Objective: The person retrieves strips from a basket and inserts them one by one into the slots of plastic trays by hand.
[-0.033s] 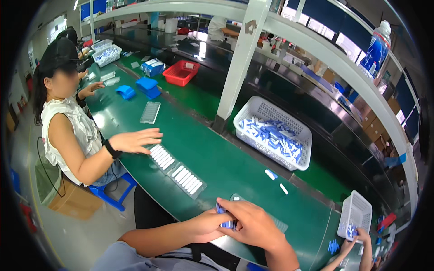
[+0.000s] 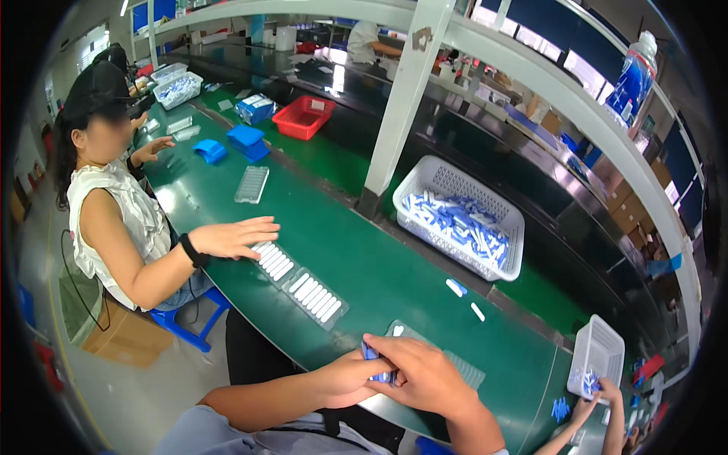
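While the left hand (image 2: 345, 381) lies underneath, the right hand (image 2: 427, 371) folds over it, and both are closed around a few blue-and-white pieces (image 2: 372, 353), mostly hidden by the fingers, so their number cannot be told. Just beyond the right hand and partly covered by it, a clear tray (image 2: 467, 371) lies on the green desk (image 2: 364, 262), one white piece (image 2: 397, 331) showing at its left end. Ahead of the hands to the left, two filled trays (image 2: 343, 309) each carry a row of white sticks (image 2: 315, 294); a co-worker's hand (image 2: 231, 238) stretches its fingers to the edge of the farther one. Ahead to the right, two loose pieces (image 2: 477, 312) lie apart from each other, and behind them a large white basket (image 2: 470, 188) holds a heap of similar pieces. Well to the right of the hands, another person's hands (image 2: 603, 394) are at a smaller white basket (image 2: 603, 356), near some scattered blue sticks (image 2: 560, 410). Far ahead to the left are blue holders (image 2: 246, 142) and a red basket (image 2: 303, 117).
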The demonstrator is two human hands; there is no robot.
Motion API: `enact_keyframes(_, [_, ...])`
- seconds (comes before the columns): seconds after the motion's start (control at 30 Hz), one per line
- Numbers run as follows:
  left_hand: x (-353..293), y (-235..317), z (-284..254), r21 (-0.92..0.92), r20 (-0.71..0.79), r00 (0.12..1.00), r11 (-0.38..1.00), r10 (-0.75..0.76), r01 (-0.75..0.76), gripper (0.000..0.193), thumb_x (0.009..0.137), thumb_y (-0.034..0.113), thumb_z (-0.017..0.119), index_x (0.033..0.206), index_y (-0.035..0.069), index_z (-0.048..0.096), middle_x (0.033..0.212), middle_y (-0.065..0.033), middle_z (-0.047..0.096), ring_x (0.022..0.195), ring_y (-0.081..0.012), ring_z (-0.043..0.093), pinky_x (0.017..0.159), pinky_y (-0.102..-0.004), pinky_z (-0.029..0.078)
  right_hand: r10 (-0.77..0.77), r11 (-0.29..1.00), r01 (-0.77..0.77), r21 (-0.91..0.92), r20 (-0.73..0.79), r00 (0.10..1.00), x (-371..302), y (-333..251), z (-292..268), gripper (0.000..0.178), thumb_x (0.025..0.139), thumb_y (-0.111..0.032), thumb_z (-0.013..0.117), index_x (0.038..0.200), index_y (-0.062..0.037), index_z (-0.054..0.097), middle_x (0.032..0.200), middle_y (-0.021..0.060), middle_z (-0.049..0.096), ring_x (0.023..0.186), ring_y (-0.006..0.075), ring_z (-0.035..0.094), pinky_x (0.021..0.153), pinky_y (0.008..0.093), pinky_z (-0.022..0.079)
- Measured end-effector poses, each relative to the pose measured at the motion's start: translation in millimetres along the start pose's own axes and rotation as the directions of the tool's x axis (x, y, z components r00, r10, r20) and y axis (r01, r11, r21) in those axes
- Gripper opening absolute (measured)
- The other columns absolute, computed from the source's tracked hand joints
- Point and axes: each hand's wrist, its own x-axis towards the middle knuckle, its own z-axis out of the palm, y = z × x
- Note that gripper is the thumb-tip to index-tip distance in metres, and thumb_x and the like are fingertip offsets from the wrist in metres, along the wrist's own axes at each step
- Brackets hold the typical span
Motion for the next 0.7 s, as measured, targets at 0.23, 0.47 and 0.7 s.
enact_keyframes(0.23, [-27.7, -16.6, -31.5, -0.102, 0.005, 0.993, 0.987, -0.122, 0.122, 0.03, 0.103, 0.009, 0.054, 0.133, 0.003, 0.054, 0.124, -0.0125, 0.063, 0.11, -0.0211, 0.064, 0.093, -0.0343, 0.055, 0.111, 0.985, -0.088, 0.15, -0.148, 0.983, -22.2, -9.7, 30.8, 0.079, 0.072, -0.028, 0.09, 0.138, -0.0016, 0.055, 0.14, 0.0167, 0.059, 0.125, 0.0354, 0.059, 0.103, 0.0439, 0.049])
enact_keyframes(0.47, [-44.8, -16.5, -39.9, 0.016, -0.042, 0.988, 0.988, -0.15, 0.151, 0.046, 0.1, 0.006, 0.058, 0.144, -0.001, 0.045, 0.141, -0.0204, 0.056, 0.123, -0.0308, 0.061, 0.1, -0.0419, 0.053, 0.293, 0.934, -0.237, 0.267, -0.194, 0.936, -61.8, -3.2, 58.5, 0.073, 0.069, -0.021, 0.091, 0.132, -0.0018, 0.06, 0.13, 0.0173, 0.064, 0.117, 0.0332, 0.064, 0.101, 0.0419, 0.05])
enact_keyframes(0.7, [-48.9, -20.3, -52.8, 0.156, -0.092, 0.951, 0.939, -0.295, 0.307, 0.039, 0.102, 0.013, 0.059, 0.138, 0.0, 0.051, 0.132, -0.0236, 0.062, 0.118, -0.0316, 0.066, 0.093, -0.0426, 0.06, 0.455, 0.853, -0.33, 0.405, -0.267, 0.849, -70.2, -12.9, 74.8, 0.046, 0.077, -0.014, 0.084, 0.119, -0.0019, 0.068, 0.114, 0.0144, 0.07, 0.1, 0.0277, 0.069, 0.087, 0.0363, 0.055])
